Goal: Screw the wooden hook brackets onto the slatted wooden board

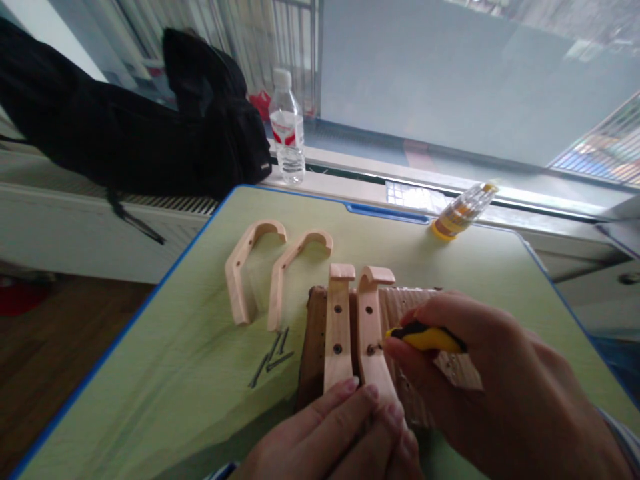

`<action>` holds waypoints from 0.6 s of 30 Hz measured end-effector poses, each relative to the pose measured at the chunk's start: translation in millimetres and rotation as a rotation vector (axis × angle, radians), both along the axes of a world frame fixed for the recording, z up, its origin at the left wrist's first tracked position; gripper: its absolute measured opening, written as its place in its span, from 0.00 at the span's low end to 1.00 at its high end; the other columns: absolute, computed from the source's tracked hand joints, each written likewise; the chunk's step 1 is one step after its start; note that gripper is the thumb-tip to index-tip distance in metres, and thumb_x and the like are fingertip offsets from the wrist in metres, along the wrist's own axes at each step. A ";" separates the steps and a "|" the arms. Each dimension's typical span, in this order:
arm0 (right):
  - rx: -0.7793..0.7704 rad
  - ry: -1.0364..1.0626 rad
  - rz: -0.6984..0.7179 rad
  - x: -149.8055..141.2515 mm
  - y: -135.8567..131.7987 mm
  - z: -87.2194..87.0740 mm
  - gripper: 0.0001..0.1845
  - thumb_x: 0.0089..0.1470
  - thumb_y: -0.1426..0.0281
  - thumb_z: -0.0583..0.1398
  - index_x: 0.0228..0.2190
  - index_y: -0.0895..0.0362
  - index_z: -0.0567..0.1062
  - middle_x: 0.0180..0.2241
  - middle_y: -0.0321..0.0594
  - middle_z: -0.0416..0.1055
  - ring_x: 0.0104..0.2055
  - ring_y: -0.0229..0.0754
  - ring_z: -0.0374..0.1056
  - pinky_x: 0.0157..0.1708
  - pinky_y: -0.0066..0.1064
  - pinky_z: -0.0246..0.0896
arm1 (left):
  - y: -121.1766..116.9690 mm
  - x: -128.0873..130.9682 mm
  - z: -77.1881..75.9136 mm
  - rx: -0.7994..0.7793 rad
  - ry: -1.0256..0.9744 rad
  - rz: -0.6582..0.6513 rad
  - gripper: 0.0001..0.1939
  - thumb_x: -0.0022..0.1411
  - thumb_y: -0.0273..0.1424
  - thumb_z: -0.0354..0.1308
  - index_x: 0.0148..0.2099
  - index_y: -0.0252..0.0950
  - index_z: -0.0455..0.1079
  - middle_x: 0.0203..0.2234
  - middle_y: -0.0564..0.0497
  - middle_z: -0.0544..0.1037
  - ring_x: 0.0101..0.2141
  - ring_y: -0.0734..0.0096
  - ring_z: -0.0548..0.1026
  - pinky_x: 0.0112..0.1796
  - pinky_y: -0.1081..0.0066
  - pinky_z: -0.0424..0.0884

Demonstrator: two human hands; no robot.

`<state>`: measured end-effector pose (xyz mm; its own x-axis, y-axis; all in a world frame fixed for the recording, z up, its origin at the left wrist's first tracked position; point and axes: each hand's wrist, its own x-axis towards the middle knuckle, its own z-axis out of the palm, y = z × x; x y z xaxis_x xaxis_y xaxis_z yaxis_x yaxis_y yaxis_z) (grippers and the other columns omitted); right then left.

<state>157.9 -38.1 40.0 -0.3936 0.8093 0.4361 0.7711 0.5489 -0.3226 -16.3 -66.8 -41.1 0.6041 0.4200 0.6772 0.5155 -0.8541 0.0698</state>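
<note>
My right hand (495, 373) is closed round a small yellow-and-black screwdriver (430, 337). Its tip meets a screw (371, 349) in the lower hole of a wooden hook (369, 327). A second wooden hook (339, 327) lies beside it, with dark screw heads in both of its holes. Both hooks rest on a brown wooden block (315, 333). With its fingers pressed over the lower ends of the hooks, my left hand (340, 433) holds the right-hand hook down. Several loose screws (270, 360) lie left of the block.
Two more wooden hooks, one farther left (240, 267) and one nearer the block (285, 267), lie on the pale green table (165, 373). An amber-filled bottle (457, 213) stands at the back right. Behind the table are a water bottle (287, 133) and a black bag (200, 127).
</note>
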 end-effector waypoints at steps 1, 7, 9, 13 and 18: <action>0.003 -0.005 -0.003 0.2 0.0 0.1 0.08 0.51 0.70 0.58 0.32 0.49 0.61 0.31 0.35 0.73 0.29 0.40 0.71 0.23 0.27 0.67 | 0.7 0.1 0.7 0.001 0.001 -0.004 0.10 0.61 0.24 0.54 0.41 0.43 0.73 0.36 0.58 0.80 0.36 0.76 0.78 0.50 0.75 0.71; 0.005 -0.017 -0.020 0.5 -2.2 -1.0 0.11 0.51 0.72 0.59 0.31 0.50 0.59 0.29 0.32 0.70 0.27 0.38 0.68 0.24 0.27 0.65 | 1.0 -0.2 6.1 -0.053 0.046 -0.025 0.10 0.61 0.24 0.53 0.43 0.39 0.72 0.36 0.57 0.80 0.38 0.74 0.78 0.51 0.71 0.71; 0.018 -0.009 -0.038 -0.5 -2.9 -1.7 0.10 0.51 0.73 0.58 0.31 0.50 0.59 0.29 0.32 0.69 0.26 0.37 0.67 0.25 0.27 0.64 | 1.0 -0.8 6.5 -0.046 0.045 -0.023 0.11 0.62 0.26 0.53 0.43 0.44 0.72 0.36 0.58 0.80 0.39 0.73 0.78 0.49 0.72 0.73; 0.031 -0.001 -0.060 -2.7 -4.3 -3.1 0.09 0.52 0.73 0.57 0.34 0.51 0.61 0.29 0.32 0.69 0.27 0.37 0.67 0.25 0.28 0.62 | 1.4 -0.3 9.5 -0.053 0.027 -0.044 0.12 0.62 0.28 0.52 0.42 0.50 0.73 0.35 0.59 0.80 0.39 0.72 0.78 0.46 0.72 0.76; 0.007 0.001 -0.069 -3.2 -5.4 -2.8 0.11 0.52 0.73 0.58 0.38 0.52 0.61 0.28 0.32 0.69 0.26 0.37 0.67 0.22 0.27 0.59 | 2.5 4.0 23.9 -0.157 -0.055 -0.061 0.10 0.62 0.27 0.52 0.40 0.43 0.73 0.30 0.56 0.80 0.34 0.73 0.78 0.42 0.74 0.77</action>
<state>154.7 -43.5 37.2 -0.3366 0.8314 0.4421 0.8068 0.4967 -0.3199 -12.3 -64.3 -17.2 0.5956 0.4868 0.6389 0.4547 -0.8600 0.2314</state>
